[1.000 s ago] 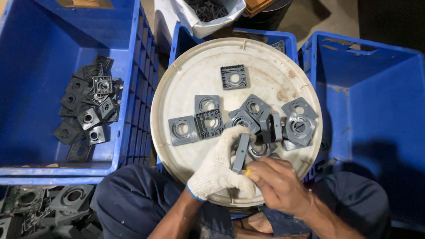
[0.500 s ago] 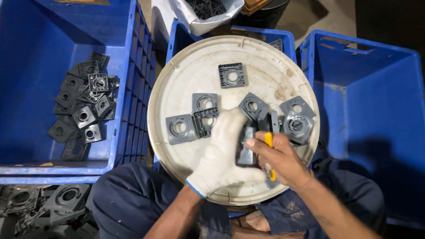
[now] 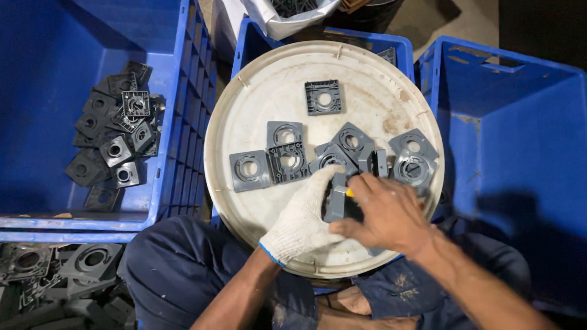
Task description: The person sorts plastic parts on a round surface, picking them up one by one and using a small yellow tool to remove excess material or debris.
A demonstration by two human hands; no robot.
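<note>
A big blue plastic crate (image 3: 55,91) on the left holds a heap of grey square plastic plates (image 3: 116,137). The round cream plastic lid (image 3: 269,104) carries more such plates — loosely scattered. The white-gloved left hand (image 3: 302,220) grips one grey plate (image 3: 336,201) on edge (near the lid's front); the bare right hand (image 3: 388,214) pinches it too, with something yellow (image 3: 350,192) barely showing.

Light falls from above your hands and lands hardest on the round white lid (image 3: 269,98) just beyond them, which reads bright but not blown out. Your gloved left hand (image 3: 304,217) is the palest patch; your bare right hand (image 3: 382,214) throws a soft shadow beneath it. Past your right hand, the blue crate (image 3: 520,140) sinks into deep shadow. Corners go dim. Focus stays crisp, with slight bending toward the edges.
</note>
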